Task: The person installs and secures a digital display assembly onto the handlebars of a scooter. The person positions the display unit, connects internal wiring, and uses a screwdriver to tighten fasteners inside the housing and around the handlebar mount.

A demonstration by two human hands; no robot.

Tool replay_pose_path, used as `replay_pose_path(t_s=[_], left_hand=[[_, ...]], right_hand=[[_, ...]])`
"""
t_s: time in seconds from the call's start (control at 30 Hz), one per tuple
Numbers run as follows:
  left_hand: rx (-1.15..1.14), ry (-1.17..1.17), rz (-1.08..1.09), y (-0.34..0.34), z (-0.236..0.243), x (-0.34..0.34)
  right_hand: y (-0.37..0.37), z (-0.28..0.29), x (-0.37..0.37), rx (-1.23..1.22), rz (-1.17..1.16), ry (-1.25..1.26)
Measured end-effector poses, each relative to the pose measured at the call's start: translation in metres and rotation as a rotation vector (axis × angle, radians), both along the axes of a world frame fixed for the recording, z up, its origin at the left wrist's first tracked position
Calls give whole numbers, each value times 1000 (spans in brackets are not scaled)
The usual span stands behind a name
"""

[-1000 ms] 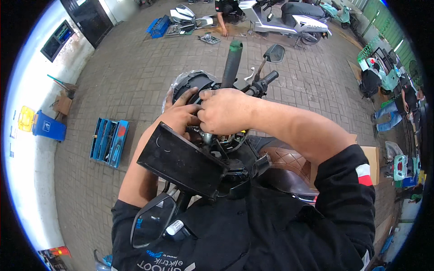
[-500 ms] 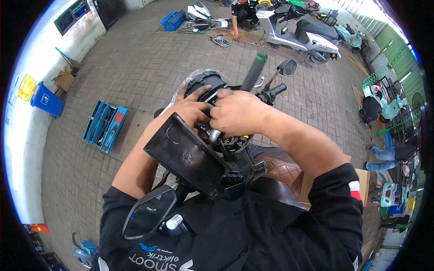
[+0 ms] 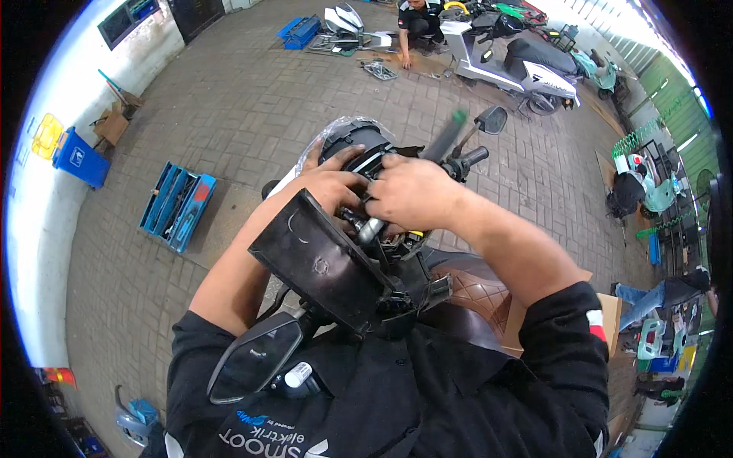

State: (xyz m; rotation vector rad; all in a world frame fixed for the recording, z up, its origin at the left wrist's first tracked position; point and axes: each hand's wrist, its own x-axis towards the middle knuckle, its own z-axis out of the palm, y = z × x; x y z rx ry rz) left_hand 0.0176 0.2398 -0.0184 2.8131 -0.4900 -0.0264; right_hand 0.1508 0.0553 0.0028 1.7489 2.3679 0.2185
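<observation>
A scooter's front end, its covers off, is between my arms. My right hand (image 3: pixel 414 192) is closed around a ratchet wrench with a dark, green-tipped handle (image 3: pixel 445 136). The handle points up and away to the right. The wrench's metal end (image 3: pixel 371 230) comes out below my fingers, among exposed parts by the steering column. Across from it, my left hand (image 3: pixel 330 185) lies with fingers spread against the round black housing (image 3: pixel 359 140); its thumb is hidden. A scuffed black panel (image 3: pixel 317 256) tilts up in front of my left forearm. What the wrench sits on is hidden.
Mirrors stand at left (image 3: pixel 256 359) and right (image 3: pixel 491 120), close to my arms. The right handlebar grip (image 3: pixel 475 156) is beyond my right hand. On the floor at left lies an open blue toolbox (image 3: pixel 177 206). A co-worker (image 3: pixel 418 23) crouches near a white scooter (image 3: pixel 511 69).
The wrench handle's green tip has swung slightly to the right and nearer, with my right hand moving along. My left hand stays on the housing. The whole view has shifted a little.
</observation>
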Motion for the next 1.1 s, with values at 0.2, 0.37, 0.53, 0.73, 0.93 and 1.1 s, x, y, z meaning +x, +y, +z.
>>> replay_pose_path(t_s=[0.2,0.37,0.53,0.73,0.93,1.1], left_hand=[[-6,-13,49,-2,-1,0],[-19,-77,-4,-3,-3,1],[7,-55,-20,-1,1,0],[-15,-99,46,0,-9,0],[-33,-47,40,-5,3,-3],[-31,-53,-34,-2,0,2]], right_hand=[[14,12,-5,-43,115,-161],[-9,-25,16,17,-30,237],[-6,-12,10,-22,-64,218],[14,12,-15,25,55,-113],[1,-16,19,-78,30,85],[-10,-34,17,-26,-119,309]])
